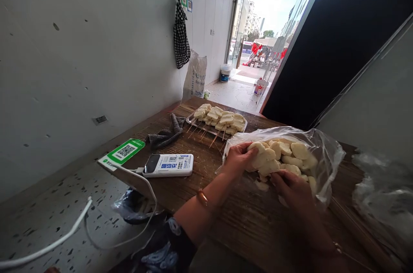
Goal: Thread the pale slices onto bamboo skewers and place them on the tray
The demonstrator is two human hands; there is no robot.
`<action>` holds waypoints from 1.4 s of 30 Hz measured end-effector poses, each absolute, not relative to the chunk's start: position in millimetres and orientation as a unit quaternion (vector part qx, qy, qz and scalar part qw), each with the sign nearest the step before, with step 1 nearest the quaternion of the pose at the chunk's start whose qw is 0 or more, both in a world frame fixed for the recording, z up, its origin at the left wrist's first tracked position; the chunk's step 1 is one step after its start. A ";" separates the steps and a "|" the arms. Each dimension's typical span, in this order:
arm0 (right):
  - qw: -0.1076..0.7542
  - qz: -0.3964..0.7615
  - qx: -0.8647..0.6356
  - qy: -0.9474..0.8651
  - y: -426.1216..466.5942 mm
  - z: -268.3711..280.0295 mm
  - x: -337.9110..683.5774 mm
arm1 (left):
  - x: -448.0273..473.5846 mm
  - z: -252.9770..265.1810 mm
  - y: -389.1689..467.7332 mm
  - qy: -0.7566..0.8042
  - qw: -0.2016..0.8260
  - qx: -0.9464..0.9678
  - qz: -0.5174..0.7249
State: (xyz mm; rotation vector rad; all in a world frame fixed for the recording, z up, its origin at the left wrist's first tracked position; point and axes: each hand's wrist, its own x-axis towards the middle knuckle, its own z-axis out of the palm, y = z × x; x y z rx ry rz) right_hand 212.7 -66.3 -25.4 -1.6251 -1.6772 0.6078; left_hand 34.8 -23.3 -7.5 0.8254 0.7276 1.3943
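My left hand is closed on a small bunch of pale, bread-like slices, gripping them at their left end. On the other side, the fingers of my right hand pinch the lower right edge of the same bunch; whether a stick runs through it cannot be seen. Just behind both hands lies an open clear plastic bag with many more loose slices in it. Beyond, a metal tray holds piled slices on thin wooden skewers, their sticks pointing toward me.
On the wooden table lie a white power bank with a cable, a green QR code card and a dark grey cloth. Crumpled clear plastic is at the right. A white wall stands at the left.
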 end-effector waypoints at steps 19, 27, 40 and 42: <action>0.388 0.240 -0.561 -0.690 -59.4 -26.0 217.2 | 19.3 -10.0 -12.9 0.330 0.610 0.269 0.668; 0.385 0.216 -0.559 -0.702 -61.9 -28.8 216.2 | 22.8 -18.8 -11.3 0.348 0.596 0.278 0.668; 0.315 0.090 -0.588 -0.740 -60.1 -5.4 233.9 | 28.5 -25.4 -5.7 0.271 0.643 0.196 0.689; 0.319 0.087 -0.610 -0.720 -55.5 17.1 233.4 | 32.1 -26.2 -6.0 0.260 0.657 0.172 0.686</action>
